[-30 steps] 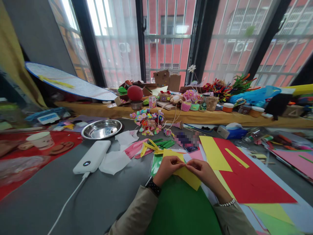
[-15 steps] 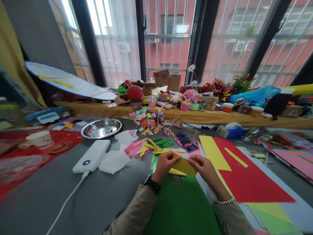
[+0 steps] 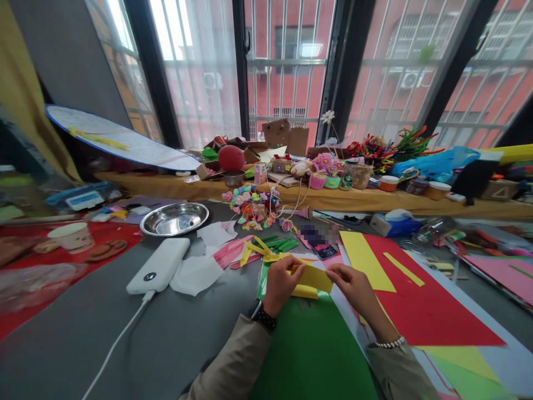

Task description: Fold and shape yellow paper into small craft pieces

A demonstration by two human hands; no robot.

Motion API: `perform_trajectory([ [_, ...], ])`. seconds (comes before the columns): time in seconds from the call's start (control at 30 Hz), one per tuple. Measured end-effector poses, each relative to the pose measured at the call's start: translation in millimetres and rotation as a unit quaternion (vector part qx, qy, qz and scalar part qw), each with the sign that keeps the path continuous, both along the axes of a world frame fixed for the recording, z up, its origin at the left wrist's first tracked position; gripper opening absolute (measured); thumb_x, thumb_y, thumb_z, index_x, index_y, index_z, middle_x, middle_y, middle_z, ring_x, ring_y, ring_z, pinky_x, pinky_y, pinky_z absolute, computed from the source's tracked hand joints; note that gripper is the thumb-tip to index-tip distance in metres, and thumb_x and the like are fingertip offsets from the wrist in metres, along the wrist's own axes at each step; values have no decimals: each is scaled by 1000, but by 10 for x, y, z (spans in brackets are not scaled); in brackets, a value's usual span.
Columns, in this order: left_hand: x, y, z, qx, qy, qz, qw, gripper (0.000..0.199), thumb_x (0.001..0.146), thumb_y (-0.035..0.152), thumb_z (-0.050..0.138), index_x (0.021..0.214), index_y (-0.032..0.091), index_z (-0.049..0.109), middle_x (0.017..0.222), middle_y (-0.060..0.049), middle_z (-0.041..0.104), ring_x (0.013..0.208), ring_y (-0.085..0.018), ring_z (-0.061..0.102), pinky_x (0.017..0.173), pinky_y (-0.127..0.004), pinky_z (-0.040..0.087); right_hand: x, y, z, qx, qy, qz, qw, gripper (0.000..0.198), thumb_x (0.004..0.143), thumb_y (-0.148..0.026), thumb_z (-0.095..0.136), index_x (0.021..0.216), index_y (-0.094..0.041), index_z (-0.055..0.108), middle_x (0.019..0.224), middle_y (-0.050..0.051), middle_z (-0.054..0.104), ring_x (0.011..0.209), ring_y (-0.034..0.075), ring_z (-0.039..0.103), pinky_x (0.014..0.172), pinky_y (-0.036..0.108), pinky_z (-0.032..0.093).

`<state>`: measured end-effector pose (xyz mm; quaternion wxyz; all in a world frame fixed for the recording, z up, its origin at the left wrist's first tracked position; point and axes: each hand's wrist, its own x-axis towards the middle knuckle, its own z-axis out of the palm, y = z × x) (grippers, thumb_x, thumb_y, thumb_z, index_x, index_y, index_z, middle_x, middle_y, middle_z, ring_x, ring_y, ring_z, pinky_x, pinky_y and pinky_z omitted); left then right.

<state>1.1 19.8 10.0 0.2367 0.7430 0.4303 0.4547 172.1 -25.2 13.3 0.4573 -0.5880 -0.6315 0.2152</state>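
Observation:
Both my hands hold a folded piece of yellow paper point(image 3: 313, 278) just above the grey table. My left hand point(image 3: 281, 283) pinches its left end, with a dark watch on the wrist. My right hand point(image 3: 353, 283) pinches its right end, with a thin bracelet on the wrist. Under them lies a large green sheet point(image 3: 312, 355). A big red sheet point(image 3: 420, 300) and a yellow sheet point(image 3: 364, 258) lie to the right.
A white power bank point(image 3: 159, 265) with a cable and white paper scraps point(image 3: 195, 275) lie at left. A steel bowl point(image 3: 174, 218), a paper cup point(image 3: 70, 236), a phone point(image 3: 320, 244), craft flowers point(image 3: 252, 206) and a cluttered yellow shelf point(image 3: 353, 199) stand beyond.
The yellow paper has been folded over into a narrower strip and lifted slightly away from me. My hands have moved apart to its two ends.

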Motion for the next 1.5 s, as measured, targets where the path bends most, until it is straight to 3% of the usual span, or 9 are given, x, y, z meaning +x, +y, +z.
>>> perform_trajectory([
  [0.1, -22, -44, 30, 100, 96, 18, 990, 16, 72, 28, 47, 73, 18, 59, 71, -3, 60, 68, -14, 52, 62, -24, 37, -38, -8, -1, 11, -16, 10, 1000, 23, 71, -38, 47, 68, -18, 59, 65, 3, 60, 58, 16, 53, 52, 23, 40],
  [0.27, 16, -81, 30, 199, 188, -31, 961, 15, 73, 28, 49, 75, 21, 62, 69, -3, 60, 66, -15, 52, 61, -25, 35, -94, -29, 16, 12, -46, 48, 998, 23, 73, -37, 44, 73, -19, 58, 70, 2, 60, 63, 16, 54, 56, 23, 41],
  [0.47, 34, -68, 47, 209, 168, -41, 962, 16, 74, 24, 47, 69, 19, 61, 65, -2, 60, 65, -14, 52, 66, -26, 37, -104, -40, 49, 39, -97, 12, 994, 22, 74, -35, 43, 72, -19, 57, 73, 3, 60, 65, 16, 54, 58, 25, 42],
  [0.67, -37, -36, 82, 231, 156, -7, 960, 17, 76, 21, 43, 69, 19, 59, 64, -1, 60, 65, -12, 52, 78, -29, 35, 68, -33, 56, 89, -62, -107, 988, 22, 74, -35, 43, 76, -18, 57, 75, 6, 60, 68, 18, 55, 64, 29, 44],
  [0.73, -31, -47, 80, 247, 167, -11, 955, 18, 77, 21, 42, 69, 20, 59, 64, -1, 60, 65, -11, 52, 81, -30, 33, 61, -29, 53, 106, -53, -90, 989, 22, 74, -36, 44, 81, -18, 55, 81, 6, 59, 75, 18, 54, 65, 28, 44],
  [0.83, 10, -83, 69, 273, 197, -41, 941, 19, 77, 18, 40, 68, 20, 58, 63, 1, 59, 62, -10, 52, 87, -32, 29, -30, -14, 17, 123, -97, 9, 988, 28, 71, -35, 50, 94, -19, 53, 94, 6, 57, 87, 19, 51, 71, 29, 42],
  [0.93, 44, -115, 66, 288, 223, -51, 930, 20, 78, 17, 39, 68, 19, 57, 61, 2, 58, 59, -10, 52, 88, -34, 27, -121, -7, -39, 88, -161, 65, 981, 17, 75, -29, 44, 83, -21, 57, 81, 4, 60, 78, 18, 54, 69, 29, 42],
  [1.33, -49, -45, 139, 263, 212, 23, 941, 15, 78, 20, 41, 70, 19, 54, 66, 2, 58, 65, -10, 53, 89, -36, 25, 7, -28, -11, 82, -180, -54, 979, 19, 76, -28, 42, 75, -21, 60, 75, 1, 63, 68, 17, 57, 61, 26, 42],
  [1.5, -29, -57, 101, 305, 230, -3, 924, 15, 78, 17, 40, 71, 20, 52, 67, 4, 58, 65, -10, 52, 90, -36, 25, -100, -36, -45, 129, -213, -23, 968, 16, 76, -26, 42, 77, -19, 56, 75, 2, 61, 69, 16, 56, 62, 25, 42],
])
